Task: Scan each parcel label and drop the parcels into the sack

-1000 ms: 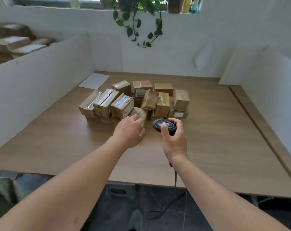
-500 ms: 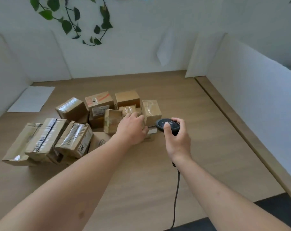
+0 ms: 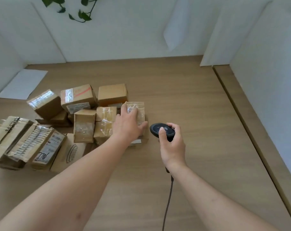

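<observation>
Reaching further right than a second ago, left hand point(image 3: 127, 126) now lies over the taped parcel point(image 3: 139, 110) at the right end of the parcel pile point(image 3: 61, 127) on the tabletop point(image 3: 183, 100), fingers over its top, thumb on the near side. Right hand point(image 3: 172, 144) grips the corded scanner point(image 3: 161, 130), thumb on top. Parcel not lifted yet; likely next up for scanning. Sack out of view.
</observation>
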Demonstrator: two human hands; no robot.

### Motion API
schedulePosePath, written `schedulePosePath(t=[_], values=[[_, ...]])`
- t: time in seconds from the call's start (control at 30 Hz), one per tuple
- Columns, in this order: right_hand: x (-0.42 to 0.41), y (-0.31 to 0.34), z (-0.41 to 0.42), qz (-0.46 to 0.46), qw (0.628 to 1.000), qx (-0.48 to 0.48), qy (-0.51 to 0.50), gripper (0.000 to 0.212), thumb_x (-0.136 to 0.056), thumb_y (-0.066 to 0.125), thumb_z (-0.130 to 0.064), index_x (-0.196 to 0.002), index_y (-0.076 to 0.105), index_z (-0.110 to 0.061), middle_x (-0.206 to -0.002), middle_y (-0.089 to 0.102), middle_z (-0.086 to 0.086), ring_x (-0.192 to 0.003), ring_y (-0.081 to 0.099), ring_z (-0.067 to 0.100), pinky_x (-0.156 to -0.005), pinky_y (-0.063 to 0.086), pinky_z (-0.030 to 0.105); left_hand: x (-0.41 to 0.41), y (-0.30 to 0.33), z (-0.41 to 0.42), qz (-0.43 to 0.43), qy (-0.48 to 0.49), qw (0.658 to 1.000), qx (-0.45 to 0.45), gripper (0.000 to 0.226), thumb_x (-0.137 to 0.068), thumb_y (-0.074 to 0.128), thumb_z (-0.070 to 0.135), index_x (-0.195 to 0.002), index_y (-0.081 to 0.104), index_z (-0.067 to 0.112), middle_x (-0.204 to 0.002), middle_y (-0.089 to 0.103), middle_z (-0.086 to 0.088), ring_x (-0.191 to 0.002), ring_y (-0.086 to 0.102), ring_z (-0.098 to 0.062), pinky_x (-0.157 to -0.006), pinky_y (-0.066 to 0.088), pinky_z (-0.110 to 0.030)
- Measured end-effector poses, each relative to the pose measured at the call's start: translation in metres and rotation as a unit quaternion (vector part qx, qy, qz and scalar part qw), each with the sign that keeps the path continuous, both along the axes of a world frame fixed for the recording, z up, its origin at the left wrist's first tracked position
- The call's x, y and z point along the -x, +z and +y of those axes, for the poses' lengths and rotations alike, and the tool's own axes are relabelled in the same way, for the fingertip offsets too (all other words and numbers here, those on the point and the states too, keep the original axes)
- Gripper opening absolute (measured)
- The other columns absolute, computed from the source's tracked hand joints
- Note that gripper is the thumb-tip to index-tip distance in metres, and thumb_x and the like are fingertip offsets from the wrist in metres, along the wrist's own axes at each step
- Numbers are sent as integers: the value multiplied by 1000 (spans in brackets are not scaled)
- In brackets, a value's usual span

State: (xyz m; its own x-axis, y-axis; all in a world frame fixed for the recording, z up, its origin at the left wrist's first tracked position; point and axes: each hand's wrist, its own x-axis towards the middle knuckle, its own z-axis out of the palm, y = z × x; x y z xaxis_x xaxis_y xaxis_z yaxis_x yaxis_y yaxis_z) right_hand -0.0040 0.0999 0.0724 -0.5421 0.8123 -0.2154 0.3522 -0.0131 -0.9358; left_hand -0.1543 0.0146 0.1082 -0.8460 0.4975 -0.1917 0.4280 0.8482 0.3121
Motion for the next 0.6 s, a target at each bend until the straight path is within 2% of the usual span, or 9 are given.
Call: schedulePosePath(t=[0.1,0.27,0.37,0.6], values=[[1,-14,23,-3,1000,19,19,20,-102,67,-44,-121,59,-40,-105,74,-15,-98,73,13,-86,57,34,-7,-2,16,-9,60,998,-19,70,-95,66,57,-155,40,30,-170,15,-9,-131,54,-39,-99,50,-48],[-1,-19,38,-3,998,33,48,20,-102,67,-45,-120,60,-41,-103,74,-16,-97,75,15,-90,59,39,-17,0,18,-40,133,988,-61,74,-91,72,49,-157,40,36,-169,22,-8,-143,44,-39,-111,46,-52],[-10,-14,34,1,998,36,58,22,-101,67,-46,-121,60,-41,-104,74,-16,-98,75,16,-91,60,41,-29,3,4,-50,139,986,-80,69,-89,70,51,-152,43,42,-167,27,-4,-138,48,-38,-107,49,-52],[-48,1,-12,3,997,20,72,30,-94,63,-58,-120,59,-44,-104,72,-19,-99,74,17,-90,60,44,-76,11,-49,-24,119,988,-94,66,-89,70,50,-150,46,40,-161,33,-6,-135,51,-35,-107,49,-49]])
